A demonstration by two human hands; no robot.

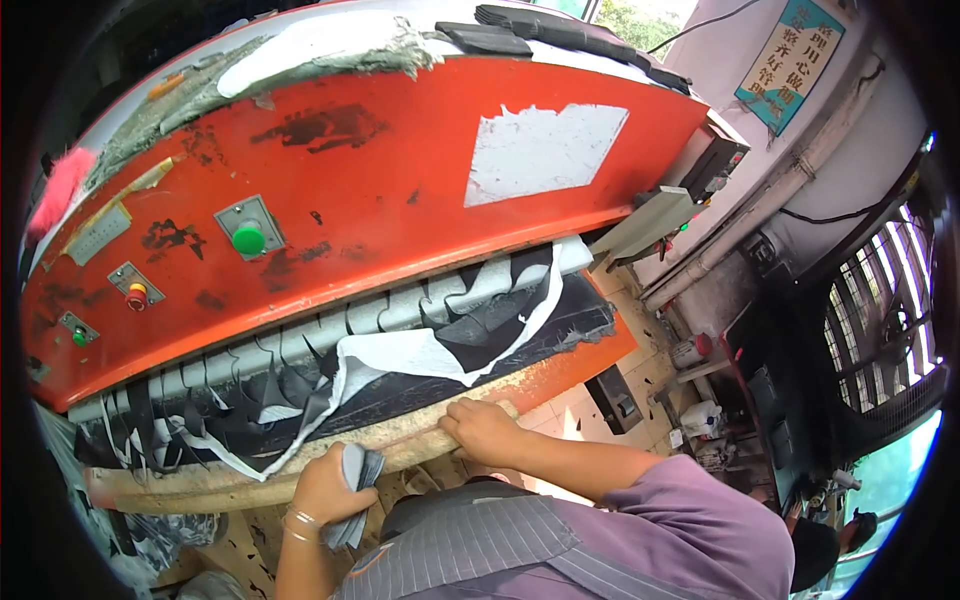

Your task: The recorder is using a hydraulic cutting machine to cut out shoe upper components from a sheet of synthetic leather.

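Note:
My left hand (322, 488) is closed around a stack of thin grey and dark cut pieces (354, 490), held just off the front of the machine. Curled over the worn, pale front ledge (410, 452) of the machine is my right hand (484, 430). Beyond both hands, white and black offcut strips (395, 352) lie tangled on a dark bed (480, 350). A pleated grey strip (400, 307) runs along the back of that bed, beneath the large orange press (370, 190).
Green button (248, 239) and red knob (137, 296) sit on the press front. Cloth and dark pieces (485, 40) lie on its top. To the right are a grey control arm (650, 228), a black box (612, 398) on the floor and another person (835, 545). Plastic bags (175, 535) lie lower left.

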